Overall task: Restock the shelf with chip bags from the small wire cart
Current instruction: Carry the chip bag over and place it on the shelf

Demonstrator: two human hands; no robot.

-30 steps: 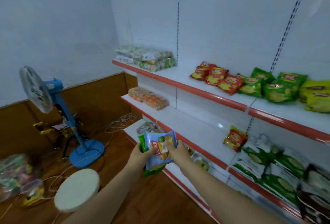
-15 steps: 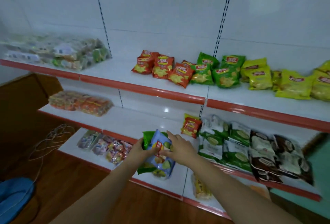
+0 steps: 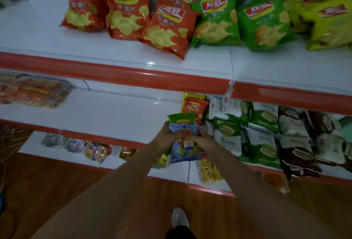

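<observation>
Both hands, left hand (image 3: 167,136) and right hand (image 3: 206,139), grip blue chip bag (image 3: 185,152) plus green chip bag (image 3: 181,118); placing step, next set onto middle shelf (image 3: 114,113).

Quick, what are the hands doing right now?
Left hand: holding the blue chip bag, green bag behind.
Right hand: gripping the same blue chip bag.

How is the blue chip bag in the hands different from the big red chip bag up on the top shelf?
The blue chip bag is held by the left hand and right hand; the red chip bag lies untouched on the top shelf. The blue one looks smaller and sits lower. Both picture yellow chips.
</observation>
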